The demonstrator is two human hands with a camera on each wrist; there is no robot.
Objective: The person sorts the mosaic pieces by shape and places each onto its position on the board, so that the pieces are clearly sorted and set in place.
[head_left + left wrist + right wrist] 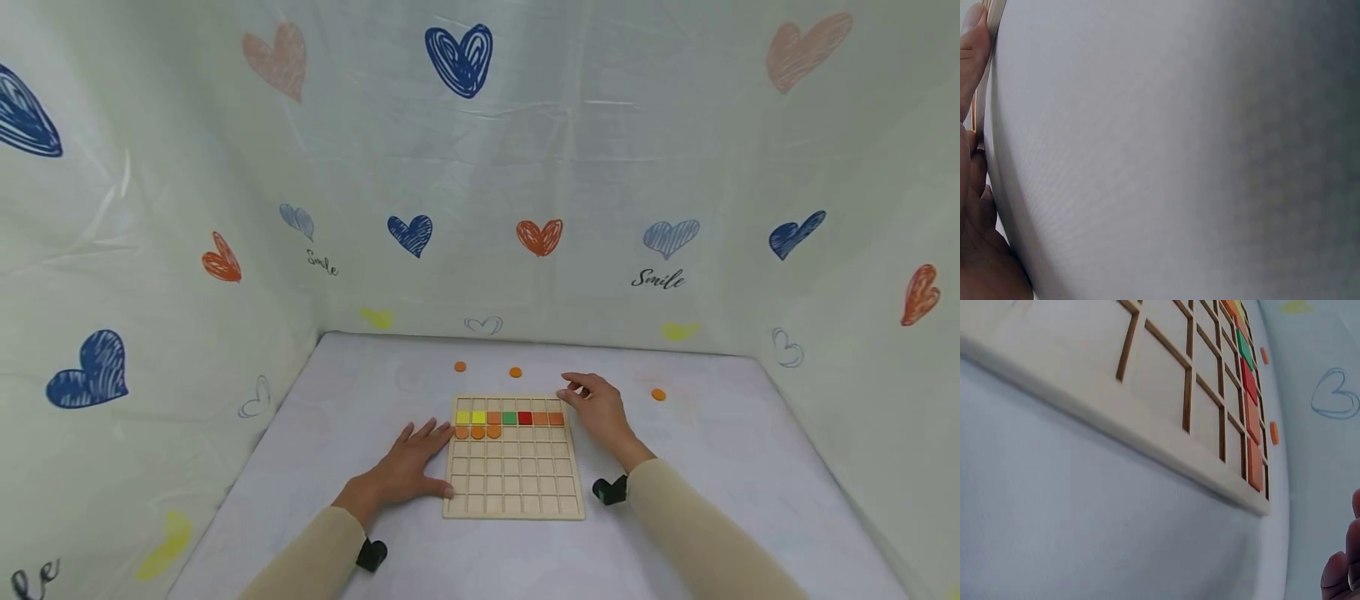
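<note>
A wooden grid board (513, 483) lies flat on the table. Along its second row from the far edge sit square tiles: two yellow, one orange, one green (509, 418), one red (525, 418) and two orange. Three round orange discs (477, 432) fill the left cells of the row below. My left hand (405, 467) rests at the board's left edge, fingers spread, with thumb and fingertips touching it. Over the far right corner hovers my right hand (596, 412), its fingers loosely bent and thumb apart from the forefinger; nothing shows between them.
Beyond the board lie two loose orange discs, one at left (461, 367) and one nearer the middle (515, 372). A third disc (658, 394) lies right of my right hand. A white sheet printed with hearts (540, 237) hangs behind the table and at both sides.
</note>
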